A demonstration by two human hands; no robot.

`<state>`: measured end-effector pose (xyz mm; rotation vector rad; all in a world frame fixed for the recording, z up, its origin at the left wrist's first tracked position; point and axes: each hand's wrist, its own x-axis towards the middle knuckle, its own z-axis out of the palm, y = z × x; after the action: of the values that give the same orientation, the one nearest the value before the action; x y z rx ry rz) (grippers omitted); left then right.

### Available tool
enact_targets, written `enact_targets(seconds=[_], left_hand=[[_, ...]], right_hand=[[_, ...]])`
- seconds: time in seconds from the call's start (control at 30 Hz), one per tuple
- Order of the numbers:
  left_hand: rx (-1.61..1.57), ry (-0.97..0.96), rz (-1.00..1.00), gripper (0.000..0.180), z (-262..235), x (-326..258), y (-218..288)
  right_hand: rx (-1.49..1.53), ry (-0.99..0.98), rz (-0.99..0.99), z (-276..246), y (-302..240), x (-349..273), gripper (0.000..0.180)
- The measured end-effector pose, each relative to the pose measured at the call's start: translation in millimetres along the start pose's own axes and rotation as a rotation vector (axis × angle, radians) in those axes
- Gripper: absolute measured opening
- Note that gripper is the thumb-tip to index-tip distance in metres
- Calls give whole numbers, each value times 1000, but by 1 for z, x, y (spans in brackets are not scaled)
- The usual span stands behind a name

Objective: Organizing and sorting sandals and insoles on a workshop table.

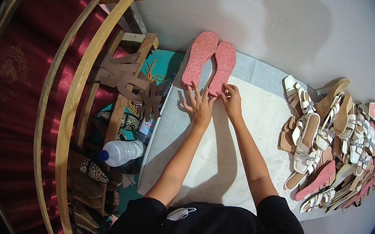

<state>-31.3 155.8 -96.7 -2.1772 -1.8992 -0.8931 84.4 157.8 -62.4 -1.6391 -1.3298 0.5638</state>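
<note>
Two pink speckled shoe soles [199, 58] lie side by side at the far end of the white table [261, 121], heels toward me and toes near the wall. My left hand [200, 110] is open, fingers spread, with its fingertips at the heel ends of the soles. On the right, my right hand [231, 102] has its fingers bent in and closed at the heel edge of the right sole [224, 65]. The exact contact under the right fingertips is partly hidden.
White sandals [307, 144] and loose soles are heaped along the table's right side, with another pink sole [316, 180] among them. To the left stand a wooden rack [76, 99], brown cut strips [118, 74] and a plastic bottle [122, 152]. A grey wall [263, 24] borders the far edge.
</note>
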Motion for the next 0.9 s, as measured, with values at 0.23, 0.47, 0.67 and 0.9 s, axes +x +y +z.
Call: enact_targets(seconds=[0.23, 0.47, 0.67, 0.9], left_hand=[[-19, 14, -7, 40, -2, 1, 2], [-51, -59, 1, 29, -8, 2, 3], [84, -88, 112, 36, -11, 1, 3], [132, -175, 369, 49, -7, 4, -5]], right_hand=[[-79, -7, -24, 2, 2, 3, 39], [-176, -16, 5, 2, -5, 5, 39], [-469, -61, 24, 0, -24, 1, 39], [-864, -123, -119, 1, -16, 10, 36]])
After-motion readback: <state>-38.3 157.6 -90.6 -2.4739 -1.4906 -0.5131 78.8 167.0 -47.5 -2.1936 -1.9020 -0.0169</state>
